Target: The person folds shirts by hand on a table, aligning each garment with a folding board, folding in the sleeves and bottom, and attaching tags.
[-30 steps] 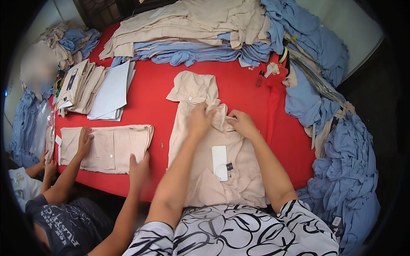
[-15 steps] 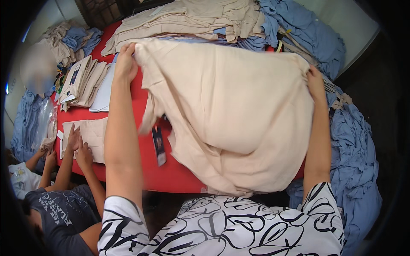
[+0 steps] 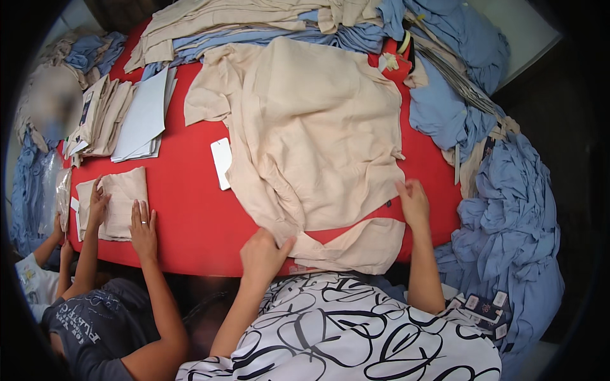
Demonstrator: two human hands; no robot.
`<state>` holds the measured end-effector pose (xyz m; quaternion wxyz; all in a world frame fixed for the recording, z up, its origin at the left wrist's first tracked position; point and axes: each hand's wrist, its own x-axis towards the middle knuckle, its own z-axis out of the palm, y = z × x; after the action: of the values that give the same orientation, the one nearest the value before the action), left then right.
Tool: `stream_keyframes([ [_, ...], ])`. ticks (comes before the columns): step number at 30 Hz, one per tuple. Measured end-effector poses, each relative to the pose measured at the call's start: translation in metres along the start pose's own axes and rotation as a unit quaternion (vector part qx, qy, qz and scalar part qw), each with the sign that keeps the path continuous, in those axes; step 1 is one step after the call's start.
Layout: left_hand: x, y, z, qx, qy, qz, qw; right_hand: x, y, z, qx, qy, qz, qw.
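Beige shirt (image 3: 318,120) is lying spread over the middle of the red table (image 3: 184,216). The left hand (image 3: 264,259) is meeting its near left corner and the right hand (image 3: 414,202) is curling at its right edge; whether either is gripping cloth, I cannot tell. Left, a co-worker's hands (image 3: 145,236) are resting on a folded garment (image 3: 121,203); right, blue garments (image 3: 518,216) are crowding the side. Clear plastic (image 3: 49,190) is standing at the left edge, its contents unclear. Farther, white papers (image 3: 141,117) are lying beside folded beige garments (image 3: 105,124), and a beige and blue pile (image 3: 254,18) is blocking the far side.
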<state>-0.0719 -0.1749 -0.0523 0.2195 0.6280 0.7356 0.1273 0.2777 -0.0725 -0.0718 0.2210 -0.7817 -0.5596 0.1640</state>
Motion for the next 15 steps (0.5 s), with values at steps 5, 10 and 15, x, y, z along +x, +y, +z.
stream_keyframes([
  [5,0.030,-0.038,-0.018,-0.419,0.025,-0.094,0.903,0.031,0.011,0.002,0.029,0.014,-0.127,0.991],
  [10,0.004,-0.104,-0.081,-0.752,0.096,-0.122,0.640,-0.009,0.035,-0.079,0.636,-0.107,0.032,0.764],
  [15,-0.033,-0.151,-0.061,-0.602,0.091,-0.189,0.771,-0.036,0.137,-0.093,0.413,-0.111,0.150,0.891],
])
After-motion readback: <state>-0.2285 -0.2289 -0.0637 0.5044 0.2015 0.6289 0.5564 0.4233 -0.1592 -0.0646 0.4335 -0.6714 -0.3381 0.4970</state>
